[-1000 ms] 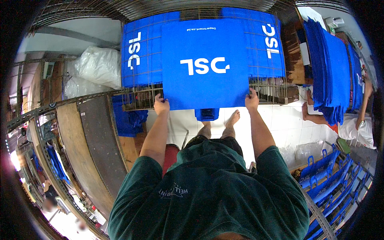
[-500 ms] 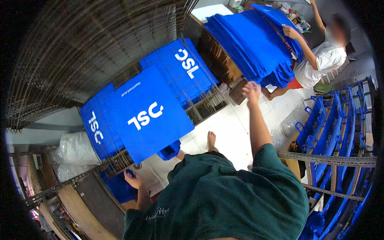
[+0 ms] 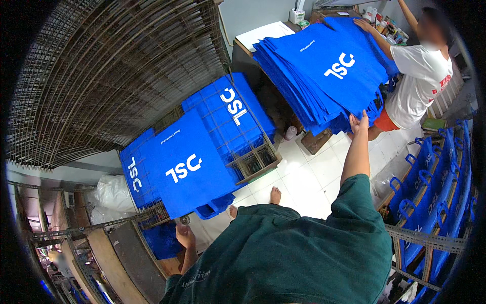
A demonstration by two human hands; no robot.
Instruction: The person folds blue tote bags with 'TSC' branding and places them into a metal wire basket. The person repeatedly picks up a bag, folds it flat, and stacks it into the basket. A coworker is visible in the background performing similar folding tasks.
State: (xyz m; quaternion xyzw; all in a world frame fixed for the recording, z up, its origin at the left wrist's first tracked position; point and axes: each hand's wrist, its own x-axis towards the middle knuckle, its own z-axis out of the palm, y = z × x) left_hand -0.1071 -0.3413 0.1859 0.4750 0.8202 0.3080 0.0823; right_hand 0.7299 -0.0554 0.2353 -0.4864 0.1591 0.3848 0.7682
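Note:
My right hand reaches out to the near edge of a flat blue fabric bag with a white print, on top of a thick stack. Its fingers are closed on that edge. My left hand is low beside the near corner of the wire rack, its fingers curled and partly hidden; whether it holds anything is unclear. Close by, another printed blue bag lies flat on the rack, its handle hanging over the near side. More printed bags lie under the wire grid.
A co-worker in a white shirt stands beyond the stack, one hand on it, the other raised. Raised wire racks fill the upper left. Blue bags hang in a metal rack at right. A clear plastic bundle is at left.
My right hand has moved from short of the stack to the bag's edge. The co-worker's hand has shifted back; the top bag now lies flat, print showing. My view has shifted.

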